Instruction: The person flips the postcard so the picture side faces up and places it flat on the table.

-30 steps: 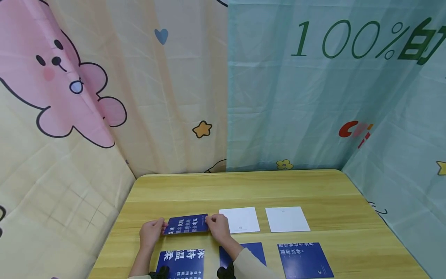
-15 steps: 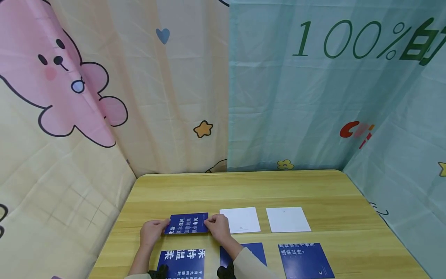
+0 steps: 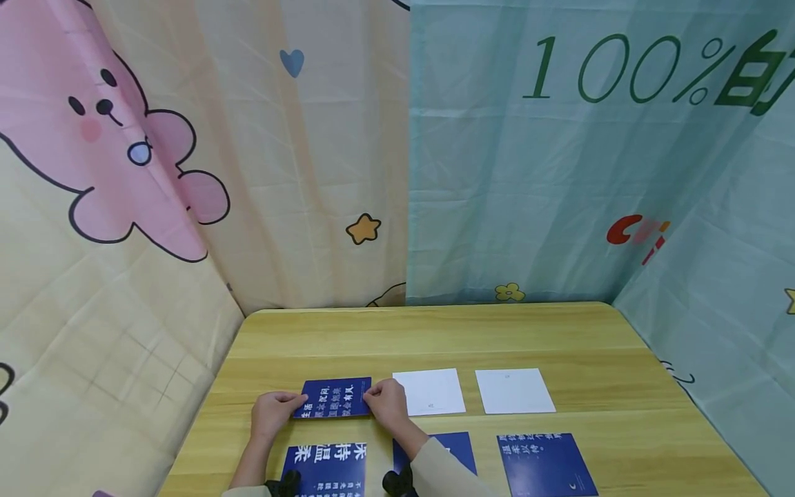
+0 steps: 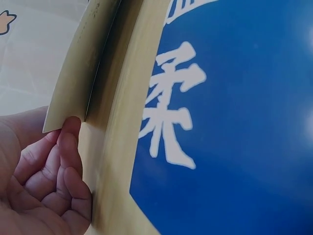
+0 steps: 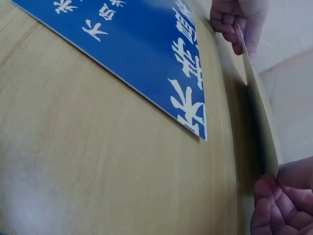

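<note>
A blue card (image 3: 335, 398) with white printed characters is held between my two hands, tilted up from the table. My left hand (image 3: 271, 416) pinches its left edge, the thumb lying over the blue face. At the opposite edge my right hand (image 3: 389, 405) pinches the card near its corner. From the left wrist, the pale back of the card (image 4: 80, 63) shows, with curled fingers (image 4: 71, 152) behind its lower corner. In the right wrist view the card (image 5: 261, 117) appears almost edge-on, its lower edge close over the wood.
Two white cards (image 3: 428, 391) (image 3: 515, 391) lie to the right in the back row. Nearer me, three blue cards lie on the wooden table (image 3: 497, 331): one at left (image 3: 325, 469), one partly under my right forearm (image 3: 456, 449), one at right (image 3: 546, 466). Printed curtains (image 3: 323, 172) surround the far side.
My left thumb has slid inward from the card's edge onto its blue face. The card's top edge has risen slightly. My right hand keeps its pinch in nearly the same spot.
</note>
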Action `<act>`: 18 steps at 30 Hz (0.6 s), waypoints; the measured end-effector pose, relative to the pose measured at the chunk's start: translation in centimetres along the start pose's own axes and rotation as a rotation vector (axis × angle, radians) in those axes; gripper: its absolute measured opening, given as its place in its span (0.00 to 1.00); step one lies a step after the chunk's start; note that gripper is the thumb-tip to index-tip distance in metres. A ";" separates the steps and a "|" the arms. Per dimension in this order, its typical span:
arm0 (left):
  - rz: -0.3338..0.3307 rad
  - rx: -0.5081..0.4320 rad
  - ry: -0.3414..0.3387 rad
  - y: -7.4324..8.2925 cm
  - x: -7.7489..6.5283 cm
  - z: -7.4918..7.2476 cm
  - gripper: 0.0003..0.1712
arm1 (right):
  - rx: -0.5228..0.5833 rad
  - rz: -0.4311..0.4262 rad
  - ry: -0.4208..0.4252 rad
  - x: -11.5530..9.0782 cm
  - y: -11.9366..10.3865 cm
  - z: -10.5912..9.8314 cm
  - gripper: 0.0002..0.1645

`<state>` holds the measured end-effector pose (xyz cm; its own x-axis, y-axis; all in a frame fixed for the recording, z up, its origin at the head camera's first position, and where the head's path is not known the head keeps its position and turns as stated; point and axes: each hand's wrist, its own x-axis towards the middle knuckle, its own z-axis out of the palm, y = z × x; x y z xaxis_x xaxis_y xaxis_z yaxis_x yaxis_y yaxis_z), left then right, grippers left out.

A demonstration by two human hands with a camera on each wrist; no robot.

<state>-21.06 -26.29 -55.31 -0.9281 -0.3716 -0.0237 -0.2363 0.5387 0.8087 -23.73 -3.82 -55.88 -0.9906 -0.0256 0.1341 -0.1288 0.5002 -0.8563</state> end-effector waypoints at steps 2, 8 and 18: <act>-0.005 0.003 -0.008 0.0 0.0 0.0 0.15 | -0.018 0.010 -0.004 0.0 -0.1 0.0 0.09; -0.007 0.025 -0.019 0.2 0.0 -0.2 0.14 | -0.063 0.011 -0.007 0.1 -0.3 0.0 0.10; 0.008 0.057 -0.044 0.1 0.1 -0.1 0.12 | -0.151 -0.017 -0.030 0.1 -0.8 0.2 0.11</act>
<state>-21.17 -26.34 -55.19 -0.9413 -0.3346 -0.0444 -0.2442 0.5841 0.7741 -23.71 -4.34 -55.29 -0.9895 -0.0603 0.1312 -0.1400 0.6235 -0.7692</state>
